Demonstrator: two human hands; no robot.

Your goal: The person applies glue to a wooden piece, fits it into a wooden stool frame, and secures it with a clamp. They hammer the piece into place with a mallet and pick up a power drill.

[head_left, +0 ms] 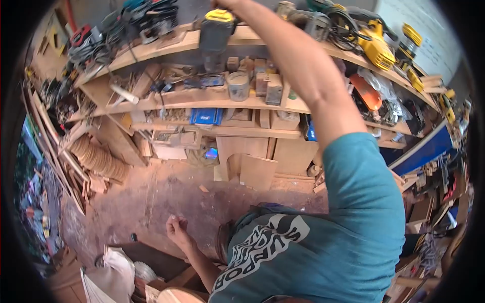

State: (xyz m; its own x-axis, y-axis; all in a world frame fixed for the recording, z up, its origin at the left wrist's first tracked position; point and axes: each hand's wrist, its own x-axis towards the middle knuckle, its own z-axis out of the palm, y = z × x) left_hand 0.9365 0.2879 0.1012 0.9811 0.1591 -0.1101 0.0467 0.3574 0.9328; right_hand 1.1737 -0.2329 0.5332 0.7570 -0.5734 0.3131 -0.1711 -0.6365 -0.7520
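My right arm stretches up to the top shelf, and my right hand (226,4) is partly cut off by the upper edge of the view. Its fingers seem to close on the top of a black-and-yellow power tool (214,35), whose exact kind I cannot make out. The tool's dark body hangs in front of the shelf edge. Low and to the left, my left hand (177,227) is held over the floor with its fingers curled in. Nothing shows in it.
Wooden shelves (187,102) curve across the back, holding power tools, a clear tub (237,85) and wood blocks. A yellow tool (378,48) sits at the upper right. Boards (258,171) lean below. A white sack (108,275) lies at the lower left.
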